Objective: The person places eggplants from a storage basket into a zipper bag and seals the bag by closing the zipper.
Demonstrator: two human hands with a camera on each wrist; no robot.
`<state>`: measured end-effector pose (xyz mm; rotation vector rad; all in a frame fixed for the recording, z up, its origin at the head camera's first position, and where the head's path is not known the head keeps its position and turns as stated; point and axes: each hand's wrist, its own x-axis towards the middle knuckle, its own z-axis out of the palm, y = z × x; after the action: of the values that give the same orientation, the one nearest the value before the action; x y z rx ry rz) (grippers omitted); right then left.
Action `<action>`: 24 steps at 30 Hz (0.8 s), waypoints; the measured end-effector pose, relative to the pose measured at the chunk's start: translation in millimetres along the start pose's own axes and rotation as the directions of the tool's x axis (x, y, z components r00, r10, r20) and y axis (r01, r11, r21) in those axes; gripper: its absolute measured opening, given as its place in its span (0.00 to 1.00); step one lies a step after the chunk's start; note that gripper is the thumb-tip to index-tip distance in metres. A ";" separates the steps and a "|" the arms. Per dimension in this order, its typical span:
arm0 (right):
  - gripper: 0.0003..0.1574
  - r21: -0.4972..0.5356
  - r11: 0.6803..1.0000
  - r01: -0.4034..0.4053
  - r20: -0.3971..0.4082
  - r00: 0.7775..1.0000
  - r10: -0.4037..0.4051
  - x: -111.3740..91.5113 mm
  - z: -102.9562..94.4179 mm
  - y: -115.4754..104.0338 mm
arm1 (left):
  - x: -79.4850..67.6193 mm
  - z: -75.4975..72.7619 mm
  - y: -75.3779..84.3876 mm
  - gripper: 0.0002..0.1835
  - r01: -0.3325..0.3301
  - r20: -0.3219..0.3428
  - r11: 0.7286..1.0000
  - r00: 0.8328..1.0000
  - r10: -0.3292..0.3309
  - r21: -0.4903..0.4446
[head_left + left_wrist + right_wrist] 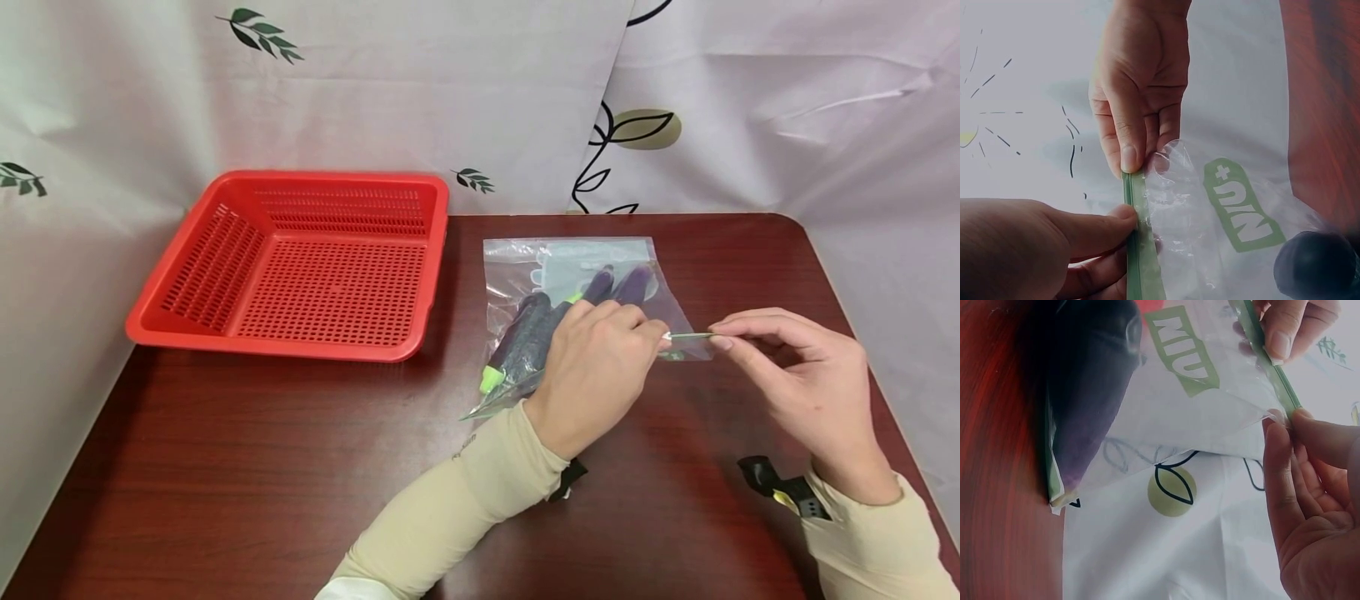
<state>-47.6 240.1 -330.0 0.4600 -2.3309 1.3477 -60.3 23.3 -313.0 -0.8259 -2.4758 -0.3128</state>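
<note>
A clear zip bag [513,258] with a green zip strip [1135,262] holds several dark purple eggplants [528,329], some with bright green ends. My left hand [603,358] pinches the strip at a small white slider [666,337], thumb on top. Farther right, my right hand [813,387] pinches the strip's end between thumb and fingers. Between the two hands a short length of strip is stretched straight. A green printed label [1182,350] shows on the bag in both wrist views. My left hand and forearm hide part of the bag in the head view.
A red plastic basket [337,287] with perforated sides stands at the left back of the dark reddish wooden table [300,450]. Behind the table hangs a white cloth [375,92] with leaf prints. Black straps [783,487] sit at the wrists.
</note>
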 end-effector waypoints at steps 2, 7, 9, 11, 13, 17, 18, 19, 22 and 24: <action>0.15 0.004 1.000 -0.002 0.000 1.000 0.002 0.2 -0.2 0.0 | -0.1 -0.3 -0.1 0.07 0.004 0.002 1.000 1.000 -0.004 0.004; 0.15 0.014 1.000 -0.006 -0.011 1.000 0.006 0.6 -0.2 0.3 | -0.7 -0.8 -0.3 0.07 0.011 0.007 1.000 1.000 -0.011 0.018; 0.15 0.013 1.000 -0.007 -0.015 1.000 0.008 1.0 -0.4 0.4 | -1.0 -1.2 -0.4 0.07 0.014 0.012 1.000 1.000 -0.014 0.016; 0.15 0.009 1.000 -0.008 -0.016 1.000 0.008 1.3 -0.7 0.7 | -1.2 -1.6 -0.6 0.07 0.018 0.020 1.000 1.000 -0.018 0.023; 0.15 0.010 1.000 -0.010 -0.016 1.000 0.010 1.4 -0.8 0.9 | -1.4 -2.0 -1.0 0.08 0.021 0.030 0.999 0.999 -0.022 0.031; 0.15 0.013 1.000 -0.015 -0.017 1.000 0.015 1.1 -1.2 1.6 | -1.6 -2.8 -2.0 0.08 0.019 0.050 0.998 0.998 -0.022 0.056; 0.16 0.011 1.000 -0.015 -0.018 1.000 0.015 1.0 -1.4 1.7 | -1.5 -3.0 -2.4 0.08 0.019 0.055 0.998 0.998 -0.022 0.057; 0.16 0.009 1.000 -0.015 -0.019 1.000 0.015 1.0 -1.6 1.9 | -1.5 -3.3 -2.6 0.08 0.019 0.060 0.998 0.998 -0.023 0.059; 0.16 0.013 1.000 -0.012 -0.024 1.000 0.012 1.0 -1.7 2.4 | -1.3 -4.2 -3.2 0.09 0.021 0.073 0.998 0.997 -0.026 0.067; 0.15 0.015 1.000 -0.011 -0.028 1.000 0.011 1.0 -1.7 2.6 | -0.9 -4.4 -3.4 0.09 0.021 0.080 0.997 0.996 -0.027 0.069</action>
<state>-49.4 242.8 -330.7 0.4303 -2.3051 1.3686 -60.0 18.5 -309.9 -0.7956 -2.5577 -0.2066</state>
